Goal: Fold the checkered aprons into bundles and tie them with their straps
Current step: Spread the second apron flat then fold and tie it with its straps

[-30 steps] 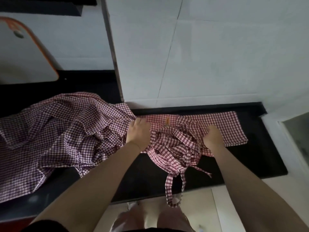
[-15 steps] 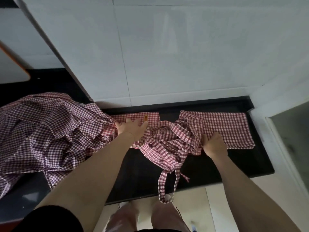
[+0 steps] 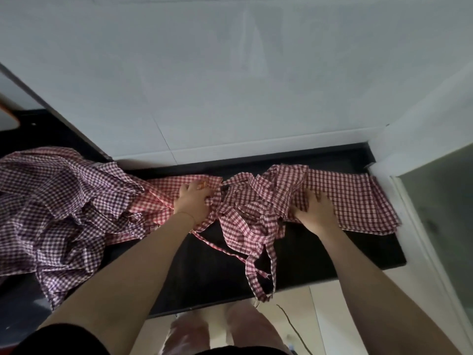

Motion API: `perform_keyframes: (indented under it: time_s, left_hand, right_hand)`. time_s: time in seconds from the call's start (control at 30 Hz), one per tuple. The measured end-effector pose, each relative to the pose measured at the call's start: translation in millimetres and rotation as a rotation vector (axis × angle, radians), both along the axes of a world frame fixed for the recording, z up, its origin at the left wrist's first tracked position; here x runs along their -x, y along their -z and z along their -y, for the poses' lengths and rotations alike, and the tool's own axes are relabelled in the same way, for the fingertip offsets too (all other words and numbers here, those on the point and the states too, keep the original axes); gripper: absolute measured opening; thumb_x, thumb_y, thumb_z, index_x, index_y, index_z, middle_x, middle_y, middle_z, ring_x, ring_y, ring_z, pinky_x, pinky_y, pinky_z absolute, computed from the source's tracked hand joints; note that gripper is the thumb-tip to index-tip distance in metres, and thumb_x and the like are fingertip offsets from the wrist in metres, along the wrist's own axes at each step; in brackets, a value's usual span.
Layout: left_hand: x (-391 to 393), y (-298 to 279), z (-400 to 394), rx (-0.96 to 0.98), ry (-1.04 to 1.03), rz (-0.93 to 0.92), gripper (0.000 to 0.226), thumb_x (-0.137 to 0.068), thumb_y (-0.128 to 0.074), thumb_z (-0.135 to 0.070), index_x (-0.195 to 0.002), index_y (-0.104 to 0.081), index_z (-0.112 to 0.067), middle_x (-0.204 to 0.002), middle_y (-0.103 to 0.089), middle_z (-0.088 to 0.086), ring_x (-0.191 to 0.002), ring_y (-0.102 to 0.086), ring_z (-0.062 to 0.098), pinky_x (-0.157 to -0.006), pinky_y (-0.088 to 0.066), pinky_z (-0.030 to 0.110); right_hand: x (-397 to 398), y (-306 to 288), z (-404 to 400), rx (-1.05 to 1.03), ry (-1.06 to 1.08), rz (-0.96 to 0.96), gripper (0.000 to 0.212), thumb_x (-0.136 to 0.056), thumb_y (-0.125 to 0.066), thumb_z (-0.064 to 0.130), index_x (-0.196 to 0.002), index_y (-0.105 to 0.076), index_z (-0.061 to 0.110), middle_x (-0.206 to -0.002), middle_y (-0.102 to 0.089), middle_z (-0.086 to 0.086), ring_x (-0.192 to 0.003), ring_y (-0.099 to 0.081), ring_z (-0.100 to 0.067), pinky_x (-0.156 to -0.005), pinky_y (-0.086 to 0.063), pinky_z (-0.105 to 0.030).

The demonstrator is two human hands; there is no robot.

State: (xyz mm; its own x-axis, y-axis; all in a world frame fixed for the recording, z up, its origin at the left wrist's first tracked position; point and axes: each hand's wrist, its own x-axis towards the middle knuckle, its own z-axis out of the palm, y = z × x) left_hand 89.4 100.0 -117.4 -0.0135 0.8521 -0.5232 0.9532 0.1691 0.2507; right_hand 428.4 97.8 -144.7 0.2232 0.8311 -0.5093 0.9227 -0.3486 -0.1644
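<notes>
A red checkered apron (image 3: 345, 198) lies stretched along the far side of the black tabletop (image 3: 210, 272), close under the white tiled wall (image 3: 230, 85). Its right part is spread flat; its middle is a crumpled heap of cloth and straps. The left hand (image 3: 193, 202) rests on the apron's left part, its grip bunching a fold of the cloth at the edge of the heap. The right hand (image 3: 316, 211) lies palm down on the flat right part, grip released, fingers spread and pressing the cloth to the tabletop. A looped strap (image 3: 263, 272) trails from the heap toward the near edge and hangs just over it. At the left, a second, crumpled pile of aprons (image 3: 58, 206) covers the tabletop, touching the red apron's left end.
</notes>
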Motion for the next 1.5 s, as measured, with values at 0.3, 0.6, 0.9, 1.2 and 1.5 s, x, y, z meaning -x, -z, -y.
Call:
perform_keyframes:
  time_s: [0.3, 0.6, 0.9, 1.2, 1.5]
  left_hand:
    - [51.3, -14.1, 19.4, 0.130, 0.118, -0.165, 0.056, -0.096, -0.045, -0.046, -0.137, -0.056, -0.010, -0.152, -0.031, 0.005, -0.141, -0.025, 0.031, -0.112, -0.036, 0.051]
    - [47.8, -52.9, 16.6, 0.393, 0.204, -0.619, 0.049, -0.099, -0.053, -0.028, -0.145, -0.046, -0.015, -0.147, -0.047, 0.007, -0.136, -0.044, 0.029, -0.111, -0.037, 0.046]
    - [12.5, -15.5, 31.0, 0.053, 0.118, -0.195, 0.099, -0.083, -0.070, -0.056, -0.156, -0.012, -0.023, -0.150, -0.037, 0.010, -0.136, -0.040, 0.032, -0.108, -0.037, 0.051]
    - [64.1, -26.7, 26.7, 0.161, 0.032, -0.244, 0.045, -0.092, -0.052, -0.051, -0.123, -0.059, -0.020, -0.126, -0.056, 0.006, -0.114, -0.055, 0.025, -0.092, -0.050, 0.041]
    - [81.9, -20.5, 76.1, 0.004, -0.273, -0.029, 0.063, -0.094, -0.034, -0.064, -0.149, -0.034, -0.033, -0.157, -0.027, 0.007, -0.141, -0.028, 0.033, -0.109, -0.029, 0.055]
  right_hand:
    - [-17.1, -14.1, -9.6, 0.019, 0.125, -0.090, 0.052, -0.100, -0.044, 0.023, -0.151, -0.036, 0.021, -0.158, -0.028, -0.015, -0.141, -0.032, -0.036, -0.113, -0.032, -0.048]
    - [70.4, -26.5, -11.1, -0.140, -0.050, -0.105, 0.060, -0.098, -0.056, 0.041, -0.149, -0.038, 0.016, -0.150, -0.043, -0.010, -0.136, -0.043, -0.028, -0.109, -0.039, -0.044]
    - [36.2, -2.5, 29.0, -0.122, -0.178, 0.011, 0.071, -0.093, -0.052, 0.060, -0.151, -0.033, 0.023, -0.159, -0.029, -0.004, -0.147, -0.023, -0.029, -0.116, -0.033, -0.050]
    - [41.6, -20.5, 11.5, 0.054, -0.128, 0.135, 0.073, -0.089, -0.069, 0.034, -0.149, -0.031, 0.016, -0.155, -0.031, -0.009, -0.140, -0.033, -0.034, -0.111, -0.038, -0.054]
    - [168.4, -33.8, 20.0, -0.031, -0.029, -0.078, 0.069, -0.100, -0.035, 0.058, -0.154, -0.018, 0.019, -0.158, -0.022, -0.019, -0.142, -0.027, -0.041, -0.111, -0.034, -0.057]
